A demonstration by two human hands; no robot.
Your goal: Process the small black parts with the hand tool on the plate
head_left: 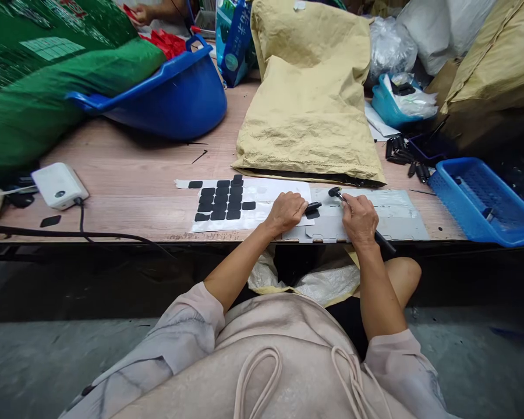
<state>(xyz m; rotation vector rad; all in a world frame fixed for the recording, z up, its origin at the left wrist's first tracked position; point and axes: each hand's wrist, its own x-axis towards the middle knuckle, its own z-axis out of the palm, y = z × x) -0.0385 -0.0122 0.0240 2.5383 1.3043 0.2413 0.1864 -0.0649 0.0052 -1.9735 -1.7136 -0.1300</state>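
My left hand (287, 212) rests at the table's front edge, fingers closed around a small black oblong part (313, 206) that pokes out to the right. My right hand (358, 220) grips a thin black tool (337, 194) with a round black head; its handle sticks out behind my wrist. Just left of my left hand lies a white backing sheet (262, 192) bearing several black square pads (222, 201) in rows. One black pad lies under the small part. A grey sheet (393, 212) lies under my right hand.
A tan woven sack (308, 99) lies behind my hands. A blue basin (179, 96) and a green sack (39, 75) sit at the back left, a white device (59, 185) with a cable at left. A blue tray (484, 201) stands right, black parts (404, 154) behind it. Another person's hand (142, 13) shows far back.
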